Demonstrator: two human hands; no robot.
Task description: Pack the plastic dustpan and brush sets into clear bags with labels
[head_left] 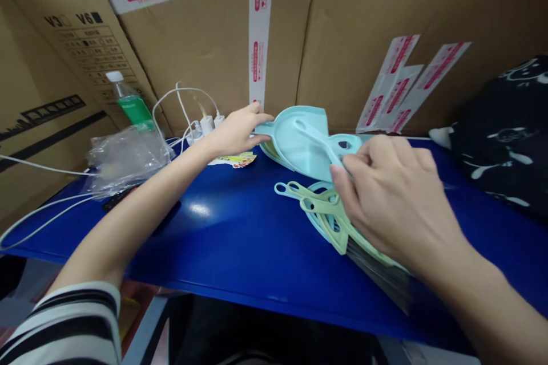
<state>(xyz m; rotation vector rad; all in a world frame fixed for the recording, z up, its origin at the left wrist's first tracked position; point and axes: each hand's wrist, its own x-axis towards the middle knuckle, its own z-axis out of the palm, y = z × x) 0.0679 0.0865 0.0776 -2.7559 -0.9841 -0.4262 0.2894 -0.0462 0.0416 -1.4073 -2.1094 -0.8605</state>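
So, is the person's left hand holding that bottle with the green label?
No, the left hand grips the tip of the light-blue dustpan, while the bottle stands well apart to its left.

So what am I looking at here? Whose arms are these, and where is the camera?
There is no machine here. These are a person's two bare hands, filmed by a single camera worn on their head, which looks forward and down. The left hand and the right hand each grip one end of a pale blue dustpan near the back of a blue table. Beneath the right hand lies a pile of green and blue hand brushes. Further left are a crumpled plastic bag, a green-labelled bottle and white charger cables. Cardboard boxes stand behind.
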